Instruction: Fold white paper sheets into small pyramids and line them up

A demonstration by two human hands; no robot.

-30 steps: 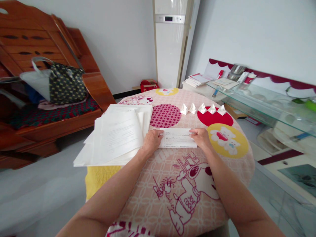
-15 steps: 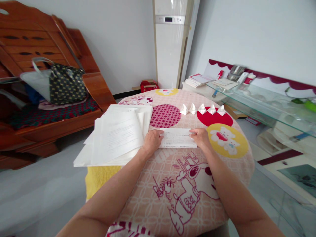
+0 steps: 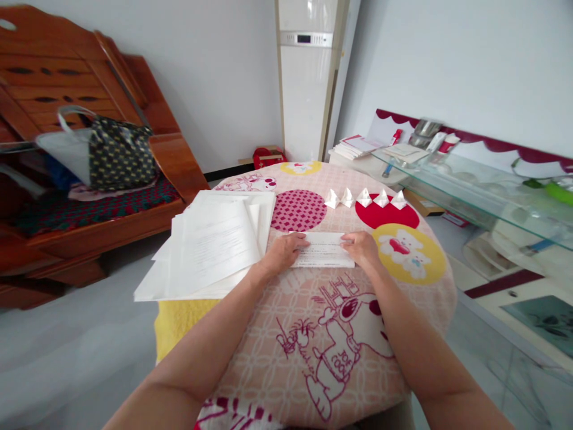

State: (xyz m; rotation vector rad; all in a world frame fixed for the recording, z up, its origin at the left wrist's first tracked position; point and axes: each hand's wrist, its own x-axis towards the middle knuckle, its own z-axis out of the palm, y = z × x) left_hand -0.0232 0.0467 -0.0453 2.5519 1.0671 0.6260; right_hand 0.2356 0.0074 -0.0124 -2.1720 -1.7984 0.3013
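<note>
**Two hands press on a folded sheet at the centre of the desk**

A folded paper [image 3: 324, 251] lies flat just above the centre of the frame, past the big cartoon dog [image 3: 340, 346] printed on the pink cloth. It is a white, oblong strip, wider than it is deep, with lines of small print across its top face; the print is too small to read.

Both bare forearms come in from the bottom corners and meet at this strip. The left hand [image 3: 282, 254] lies palm down on its left end, fingers loosely bent and the thumb stretched along the far edge. The right hand [image 3: 363, 248] rests palm down on its right end, with its fingertips on the sheet. Neither hand is closed round the paper; both press on it from above.

Touching the left hand's outer side, a loose stack of white sheets [image 3: 215, 245] fans out over the left rim of the round desk [image 3: 250, 370]. Further back, five small folded paper shapes [image 3: 364, 198] stand in a row on the cloth.

Beyond the desk, at upper left, a patterned bag [image 3: 119, 152] sits on a wooden settee [image 3: 179, 161]. A tall white air conditioner [image 3: 307, 89] stands at top centre against the pale wall, and a glass shelf [image 3: 483, 191] runs along the right.
</note>
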